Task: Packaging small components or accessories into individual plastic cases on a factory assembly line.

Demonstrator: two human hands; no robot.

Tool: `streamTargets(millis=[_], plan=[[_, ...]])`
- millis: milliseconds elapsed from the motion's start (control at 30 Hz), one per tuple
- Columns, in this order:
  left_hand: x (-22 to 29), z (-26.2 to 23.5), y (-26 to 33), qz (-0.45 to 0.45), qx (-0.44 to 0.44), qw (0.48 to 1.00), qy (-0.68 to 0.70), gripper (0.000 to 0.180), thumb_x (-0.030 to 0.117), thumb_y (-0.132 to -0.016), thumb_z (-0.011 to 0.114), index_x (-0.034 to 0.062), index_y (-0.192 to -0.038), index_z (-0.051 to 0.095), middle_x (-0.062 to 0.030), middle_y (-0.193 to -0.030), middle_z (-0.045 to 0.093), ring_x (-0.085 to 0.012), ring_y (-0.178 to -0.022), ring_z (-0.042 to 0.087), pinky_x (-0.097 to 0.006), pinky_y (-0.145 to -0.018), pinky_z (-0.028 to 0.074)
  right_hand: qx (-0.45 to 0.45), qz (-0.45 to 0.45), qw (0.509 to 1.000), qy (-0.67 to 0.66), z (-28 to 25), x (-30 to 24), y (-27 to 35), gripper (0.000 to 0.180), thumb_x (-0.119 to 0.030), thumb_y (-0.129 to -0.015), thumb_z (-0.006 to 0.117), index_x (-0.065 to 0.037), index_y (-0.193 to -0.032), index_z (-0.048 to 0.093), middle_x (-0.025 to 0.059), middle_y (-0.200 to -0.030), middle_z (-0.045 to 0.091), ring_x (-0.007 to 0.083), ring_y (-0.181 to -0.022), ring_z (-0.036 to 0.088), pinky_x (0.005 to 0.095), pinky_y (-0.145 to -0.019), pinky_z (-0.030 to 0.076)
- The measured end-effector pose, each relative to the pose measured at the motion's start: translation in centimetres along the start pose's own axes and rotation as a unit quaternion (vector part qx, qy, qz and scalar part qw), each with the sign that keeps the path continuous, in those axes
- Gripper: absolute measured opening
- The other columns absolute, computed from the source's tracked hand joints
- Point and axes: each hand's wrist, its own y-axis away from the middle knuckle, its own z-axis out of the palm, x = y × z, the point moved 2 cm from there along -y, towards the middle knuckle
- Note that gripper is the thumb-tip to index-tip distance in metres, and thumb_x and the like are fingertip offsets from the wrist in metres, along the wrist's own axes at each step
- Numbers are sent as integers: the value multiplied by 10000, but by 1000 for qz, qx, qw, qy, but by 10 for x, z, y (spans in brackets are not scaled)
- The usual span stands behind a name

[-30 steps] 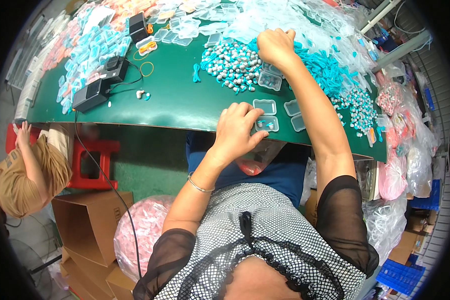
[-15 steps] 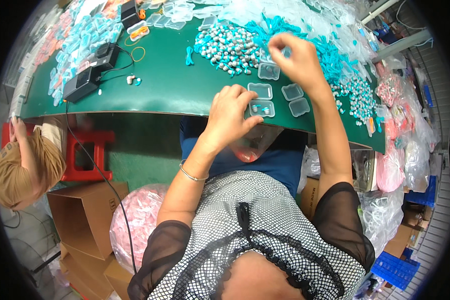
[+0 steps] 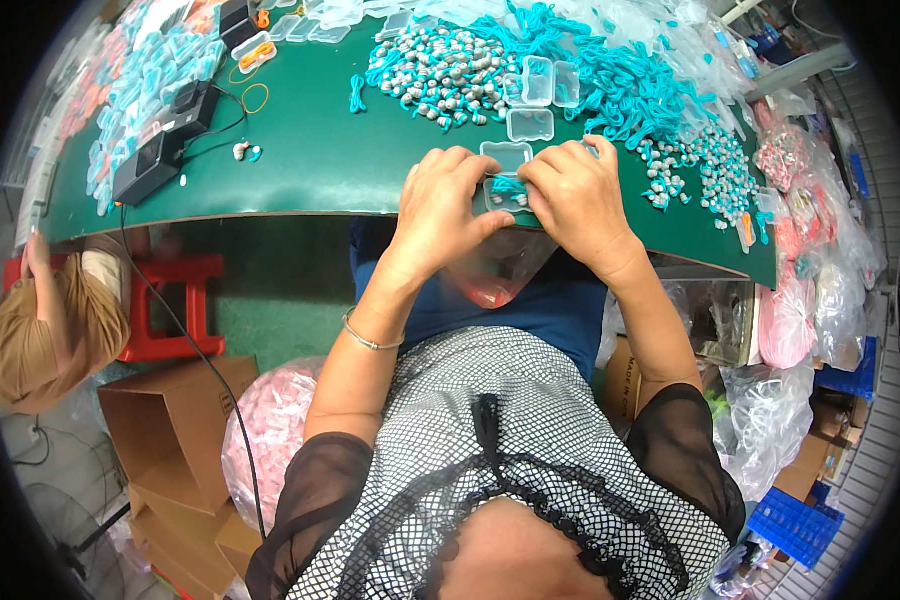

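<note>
My left hand (image 3: 438,210) grips the left side of a small clear hinged plastic box (image 3: 496,203) at the table's near edge, thumb along its front. The box's lid (image 3: 507,153) lies folded back on the far side. Inside sits a teal cord bundle (image 3: 509,185), with small pale pieces beside it. My right hand (image 3: 582,200) is closed at the box's right side, its fingertips on the cord; part of the bundle is hidden by them. Another clear box, mostly covered, lies under the right hand.
Beyond my hands lie a heap of grey-and-teal earbuds (image 3: 450,75) and a pile of teal cords (image 3: 620,95). Empty clear boxes (image 3: 530,125) stand between. Black devices (image 3: 150,168) and teal packets (image 3: 160,85) are at left. A seated person (image 3: 60,320) is at far left.
My right hand has come down from the cord pile to the box near my left hand. A teal cord bundle is now in that box. My left hand still holds it.
</note>
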Motion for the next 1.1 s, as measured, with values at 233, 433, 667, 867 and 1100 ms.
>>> streamTargets(millis=[233, 433, 667, 867, 1100], plan=[[0, -2, 2, 18, 14, 1000, -20, 519, 265, -632, 867, 86, -1077, 667, -63, -925, 611, -284, -874, 568, -404, -772, 470, -17, 21, 996, -80, -9, 6, -8, 171, -106, -773, 697, -137, -941, 684, 14, -880, 629, 216, -896, 615, 447, -927, 389], [1, -3, 1, 19, 13, 1000, -18, 502, 274, -638, 860, 84, -1061, 668, -63, -908, 604, -285, -870, 563, -407, -768, 467, -22, 11, 998, -61, 7, 17, -17, 193, -119, -803, 700, -132, -995, 696, 10, -909, 641, 217, -910, 616, 421, -872, 404], [0, -3, 3, 31, 21, 999, -14, 482, 279, -641, 857, 81, -1037, 665, -60, -892, 600, -283, -854, 556, -406, -761, 464, -60, 49, 996, -38, 15, 19, -25, 265, -135, -777, 752, -111, -1032, 684, 38, -974, 614, 231, -993, 602, 418, -840, 416], [1, -3, 3, 2, 29, 999, 38, 604, 271, -652, 854, 92, -1169, 600, -63, -904, 617, -294, -857, 574, -414, -766, 466, -4, 66, 988, -143, 13, 21, -20, 249, -77, -739, 780, -58, -957, 661, 83, -907, 612, 300, -853, 644, 420, -727, 505], [2, -7, 4, 47, 34, 998, -11, 634, 278, -690, 837, 92, -1242, 587, -79, -925, 623, -301, -866, 591, -412, -769, 480, 25, 17, 976, -214, 0, 6, 6, 231, -48, -764, 769, -17, -976, 683, 132, -949, 652, 304, -820, 659, 373, -704, 539]])
